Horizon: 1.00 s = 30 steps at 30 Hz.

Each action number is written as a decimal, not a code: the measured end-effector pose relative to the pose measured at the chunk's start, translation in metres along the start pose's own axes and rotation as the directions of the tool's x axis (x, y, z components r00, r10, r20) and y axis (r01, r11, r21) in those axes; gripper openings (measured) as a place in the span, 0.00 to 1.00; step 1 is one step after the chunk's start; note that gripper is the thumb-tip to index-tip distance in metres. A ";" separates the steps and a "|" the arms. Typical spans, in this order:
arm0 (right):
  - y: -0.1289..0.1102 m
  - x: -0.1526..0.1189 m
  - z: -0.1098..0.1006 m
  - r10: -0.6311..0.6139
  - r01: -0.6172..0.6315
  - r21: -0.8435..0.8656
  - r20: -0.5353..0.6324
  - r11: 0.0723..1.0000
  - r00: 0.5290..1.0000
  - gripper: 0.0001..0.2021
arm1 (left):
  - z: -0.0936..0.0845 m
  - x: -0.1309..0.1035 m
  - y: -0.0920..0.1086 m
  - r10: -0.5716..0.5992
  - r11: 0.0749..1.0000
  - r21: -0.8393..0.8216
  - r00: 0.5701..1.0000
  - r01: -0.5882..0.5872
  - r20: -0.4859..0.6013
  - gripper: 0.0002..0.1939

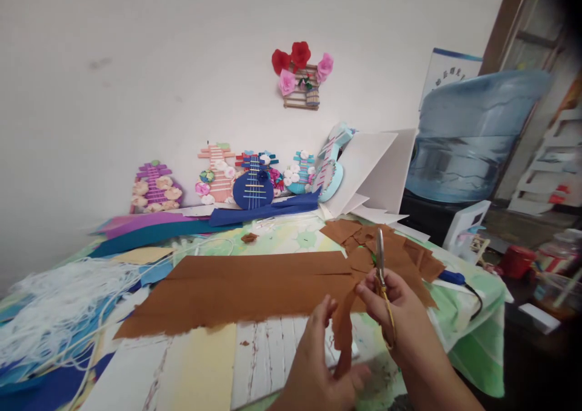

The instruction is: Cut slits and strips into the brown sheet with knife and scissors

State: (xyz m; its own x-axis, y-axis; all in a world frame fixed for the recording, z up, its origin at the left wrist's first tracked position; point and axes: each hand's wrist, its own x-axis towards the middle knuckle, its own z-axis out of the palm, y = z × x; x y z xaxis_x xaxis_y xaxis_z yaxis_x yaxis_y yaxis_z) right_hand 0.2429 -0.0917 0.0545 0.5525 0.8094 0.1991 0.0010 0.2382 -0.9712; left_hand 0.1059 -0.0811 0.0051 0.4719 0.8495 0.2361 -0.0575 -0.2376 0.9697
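Scissors [381,250] with silver blades and a gold-coloured handle are in my right hand [400,314], blades pointing up. The thumb and fingertips of that hand also pinch the upper end of a narrow brown strip [344,323], which looks like crepe paper or thin cloth. The strip hangs down towards my left hand [316,362]. My left hand is open, thumb and fingers apart around the strip's lower part; whether it touches the strip I cannot tell. Behind both hands lies a wide brown sheet [236,284], with a slit near its right end.
Brown scraps [364,235] are heaped at the right, near a blue-handled tool [452,276] with a black cord. White strings [59,308] tangle at the left. Decorated lute-shaped crafts [253,183] stand along the wall. White boards [364,168] lean beside a large water bottle [468,138].
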 end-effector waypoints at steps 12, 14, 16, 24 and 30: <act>0.011 0.004 -0.068 0.038 0.160 -0.592 0.308 0.790 0.951 0.11 | -0.025 0.026 0.037 -0.368 0.871 -0.370 0.928 0.323 -0.057 0.13; 0.007 0.004 -0.076 0.075 0.209 -0.646 0.382 0.734 0.921 0.11 | -0.030 0.027 0.039 -0.372 0.873 -0.358 0.927 0.331 -0.048 0.14; 0.003 0.004 -0.077 0.084 0.257 -0.648 0.446 0.717 0.891 0.11 | -0.033 0.027 0.041 -0.366 0.882 -0.330 0.930 0.335 -0.033 0.13; -0.006 0.010 -0.075 0.138 0.293 -0.610 0.560 0.736 0.817 0.13 | -0.040 0.021 0.049 -0.377 0.899 -0.249 0.926 0.360 -0.020 0.14; -0.021 0.011 -0.074 0.191 0.280 -0.550 0.649 0.787 0.737 0.17 | -0.046 0.018 0.054 -0.374 0.901 -0.213 0.926 0.377 0.056 0.12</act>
State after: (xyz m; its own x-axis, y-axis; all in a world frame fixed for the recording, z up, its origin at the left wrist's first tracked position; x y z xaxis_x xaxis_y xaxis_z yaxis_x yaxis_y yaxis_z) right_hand 0.3102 -0.1276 0.0670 -0.1335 0.9900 0.0457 0.6140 0.1188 -0.7803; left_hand 0.0704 -0.0566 0.0647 0.5080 0.8486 -0.1477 -0.0616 0.2068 0.9764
